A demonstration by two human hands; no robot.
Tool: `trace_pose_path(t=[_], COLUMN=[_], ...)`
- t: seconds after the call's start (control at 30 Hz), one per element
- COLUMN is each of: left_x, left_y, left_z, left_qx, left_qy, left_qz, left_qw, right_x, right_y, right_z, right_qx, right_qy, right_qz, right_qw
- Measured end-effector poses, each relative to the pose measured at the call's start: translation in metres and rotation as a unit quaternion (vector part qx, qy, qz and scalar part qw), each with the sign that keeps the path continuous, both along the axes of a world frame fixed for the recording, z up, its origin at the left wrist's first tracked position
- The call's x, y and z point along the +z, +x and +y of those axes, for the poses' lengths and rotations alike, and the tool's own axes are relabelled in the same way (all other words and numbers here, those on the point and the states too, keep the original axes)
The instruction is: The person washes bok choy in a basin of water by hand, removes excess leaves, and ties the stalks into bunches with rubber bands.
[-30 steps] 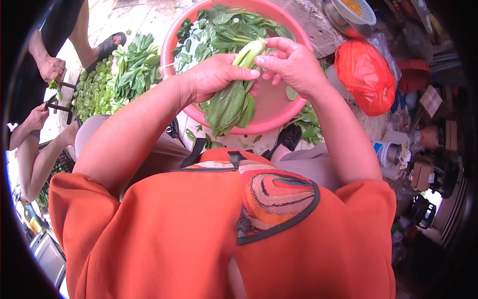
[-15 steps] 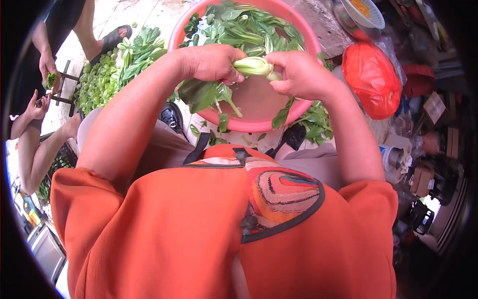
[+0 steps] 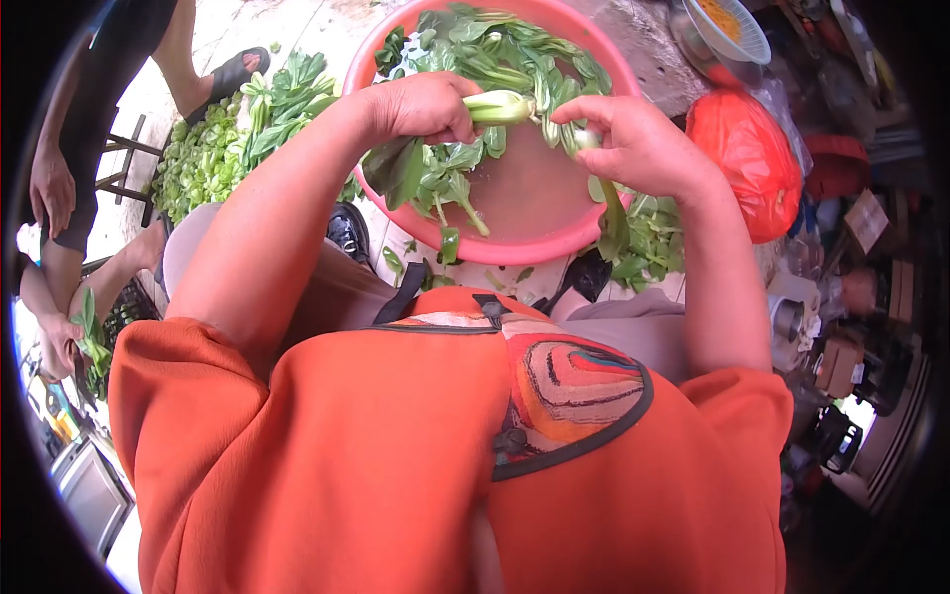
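Note:
My left hand is wrapped round a leafy green vegetable, whose pale stem end points right over the pink basin. Its dark leaves hang below my fist. To the right, my right hand pinches a single stalk with a long leaf hanging down past the basin's rim. The two hands are apart. Inside the basin, more leafy greens lie in cloudy water.
Greens are heaped on the floor left of the basin, and loose leaves lie right of it. A red plastic bag and a bowl stand at the right. Another person's hand holds greens at the far left.
My right hand has moved right, away from my left hand, and now has a separate stalk. The vegetable stays in my left hand. The other person's hands have moved apart.

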State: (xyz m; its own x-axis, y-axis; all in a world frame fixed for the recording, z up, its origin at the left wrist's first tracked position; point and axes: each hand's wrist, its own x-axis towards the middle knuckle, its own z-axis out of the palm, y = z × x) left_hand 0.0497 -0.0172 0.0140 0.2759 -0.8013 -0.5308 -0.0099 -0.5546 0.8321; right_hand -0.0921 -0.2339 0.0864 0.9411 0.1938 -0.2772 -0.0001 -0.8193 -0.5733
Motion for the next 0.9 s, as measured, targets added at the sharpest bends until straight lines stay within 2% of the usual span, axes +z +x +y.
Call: trace_pose_path(t=[0.03, 0.1, 0.13, 0.17, 0.2, 0.23, 0.27, 0.3, 0.37, 0.43, 0.5, 0.57, 0.63, 0.7, 0.73, 0.8, 0.83, 0.9], left_x=[-0.007, -0.011, -0.008, -0.005, -0.002, 0.0, 0.002, 0.003, 0.001, 0.006, -0.001, -0.005, -0.003, 0.002, 0.005, 0.01, 0.011, 0.013], left_y=[0.008, 0.015, 0.01, 0.005, -0.001, -0.008, -0.016, -0.02, -0.026, -0.036, -0.043, -0.046, -0.048, -0.048, -0.05, -0.056, -0.062, -0.071], left_z=[0.004, 0.012, 0.01, 0.007, 0.003, -0.002, -0.009, -0.012, -0.014, -0.014, -0.017, -0.017, -0.019, -0.02, -0.02, -0.022, -0.023, -0.022], left_qx=[0.019, 0.084, 0.081, 0.113, 0.145, 0.143, 0.134, 0.126, 0.059, 0.015, 0.037, 0.092, 0.109, 0.133, 0.135, 0.065, 0.065, 0.049], left_qy=[-0.005, -0.057, -0.057, -0.089, -0.121, -0.121, -0.17, -0.217, -0.219, -0.235, -0.221, -0.166, -0.164, -0.142, -0.142, -0.109, -0.11, -0.06], left_qz=[-0.024, 0.009, 0.009, 0.065, 0.122, 0.122, 0.195, 0.267, 0.323, 0.316, 0.299, 0.25, 0.23, 0.093, 0.093, -0.181, -0.181, -0.294], left_qw=[1.0, 0.995, 0.995, 0.987, 0.974, 0.975, 0.957, 0.931, 0.919, 0.919, 0.928, 0.95, 0.953, 0.977, 0.976, 0.975, 0.975, 0.953], right_x=[0.002, 0.01, 0.016, 0.017, 0.017, 0.016, 0.008, 0.006, 0.002, -0.002, -0.007, -0.019, -0.026, -0.028, -0.027, -0.025, -0.025, -0.027], right_y=[-0.003, -0.009, -0.011, -0.01, -0.008, -0.007, -0.003, -0.001, 0.003, 0.004, 0.004, 0.004, 0.005, 0.006, 0.005, 0.003, 0.002, 0.002], right_z=[-0.006, -0.014, -0.012, -0.006, 0.0, 0.005, 0.004, 0.009, 0.02, 0.022, 0.024, 0.024, 0.025, 0.029, 0.031, 0.036, 0.037, 0.037], right_qx=[0.001, -0.097, -0.153, -0.157, -0.178, -0.198, -0.179, -0.18, -0.232, -0.225, -0.254, -0.27, -0.285, -0.331, -0.329, -0.326, -0.326, -0.293], right_qy=[0.0, 0.118, 0.245, 0.245, 0.308, 0.368, 0.427, 0.426, 0.44, 0.426, 0.399, 0.397, 0.396, 0.316, 0.316, 0.363, 0.362, 0.323], right_qz=[0.001, 0.061, 0.105, 0.103, 0.077, 0.05, 0.044, 0.045, -0.005, -0.016, -0.04, -0.058, -0.076, -0.133, -0.132, -0.024, -0.024, -0.007], right_qw=[1.0, 0.986, 0.952, 0.951, 0.931, 0.907, 0.885, 0.885, 0.868, 0.876, 0.88, 0.875, 0.87, 0.879, 0.88, 0.872, 0.873, 0.9])
